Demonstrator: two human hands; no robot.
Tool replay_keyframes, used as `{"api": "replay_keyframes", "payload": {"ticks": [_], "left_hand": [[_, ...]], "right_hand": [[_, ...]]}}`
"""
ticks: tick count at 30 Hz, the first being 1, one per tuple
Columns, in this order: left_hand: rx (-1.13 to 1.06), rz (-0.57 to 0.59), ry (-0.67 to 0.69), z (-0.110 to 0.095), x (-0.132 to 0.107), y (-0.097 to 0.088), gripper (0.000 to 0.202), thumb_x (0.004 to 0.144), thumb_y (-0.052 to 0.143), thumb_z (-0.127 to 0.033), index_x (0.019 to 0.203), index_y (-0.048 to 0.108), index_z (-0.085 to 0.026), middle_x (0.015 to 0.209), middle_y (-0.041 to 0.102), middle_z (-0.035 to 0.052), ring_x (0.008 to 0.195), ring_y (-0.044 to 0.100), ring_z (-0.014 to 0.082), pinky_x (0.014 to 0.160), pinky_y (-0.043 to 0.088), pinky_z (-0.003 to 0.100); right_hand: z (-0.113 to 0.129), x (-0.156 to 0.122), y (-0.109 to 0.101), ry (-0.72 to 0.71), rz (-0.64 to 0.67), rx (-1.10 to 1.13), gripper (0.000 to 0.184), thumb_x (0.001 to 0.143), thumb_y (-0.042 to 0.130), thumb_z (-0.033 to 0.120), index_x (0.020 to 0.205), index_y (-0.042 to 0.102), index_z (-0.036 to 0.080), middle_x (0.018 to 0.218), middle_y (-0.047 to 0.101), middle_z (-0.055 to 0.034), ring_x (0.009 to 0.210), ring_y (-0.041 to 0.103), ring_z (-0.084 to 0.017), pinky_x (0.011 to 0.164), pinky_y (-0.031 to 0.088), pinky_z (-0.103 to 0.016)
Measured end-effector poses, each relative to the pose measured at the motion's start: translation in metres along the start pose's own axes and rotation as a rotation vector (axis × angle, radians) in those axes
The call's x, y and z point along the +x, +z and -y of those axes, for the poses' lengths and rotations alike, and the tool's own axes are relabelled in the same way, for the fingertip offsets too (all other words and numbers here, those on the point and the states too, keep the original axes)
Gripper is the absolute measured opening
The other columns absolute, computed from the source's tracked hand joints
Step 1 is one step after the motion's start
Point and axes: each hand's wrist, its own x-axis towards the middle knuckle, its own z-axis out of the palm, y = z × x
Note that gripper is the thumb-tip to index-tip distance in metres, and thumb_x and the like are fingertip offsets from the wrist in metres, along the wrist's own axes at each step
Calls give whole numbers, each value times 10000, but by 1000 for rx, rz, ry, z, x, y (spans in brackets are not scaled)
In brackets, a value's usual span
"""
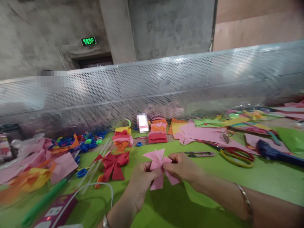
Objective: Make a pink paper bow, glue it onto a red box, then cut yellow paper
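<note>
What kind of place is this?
Probably a craft workshop bench: both hands pinch a pink paper bow over a green table, with scissors and finished bows nearby.

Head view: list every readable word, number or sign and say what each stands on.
"EXIT": green lit sign on the concrete wall, above a dark doorway; the characters above it are too small to read.
Pink power strip at lower left: markings blurred, unreadable.
Nothing else legible.
</note>
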Motion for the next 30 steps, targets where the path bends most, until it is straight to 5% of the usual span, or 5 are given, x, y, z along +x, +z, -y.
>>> {"api": "replay_keyframes", "payload": {"ticks": [13,26,30], "left_hand": [[114,-71,84,-1,1,-1,126,550,658,-232,507,569,-153,443,477,-65,415,346,53,455,252,206],[19,102,10,-1,-1,-4,186,498,619,-117,682,651,-129,653,645,28,630,569,155,615,408,261],[69,87,-20,-6,-2,-5,188,537,677,-238,683,645,-123,671,638,34,636,559,151,643,409,270]], "right_hand": [[3,-2,-6,-110,112,-1,92,606,612,113,594,531,155,553,461,58,523,399,-72,472,280,-193],[4,-2,-10,-118,39,-92,90,649,574,104,572,600,144,570,594,6,524,458,-76,512,329,-205],[4,-1,-13,-116,91,-87,85,669,594,138,584,596,145,569,588,3,520,452,-79,503,321,-211]]}}
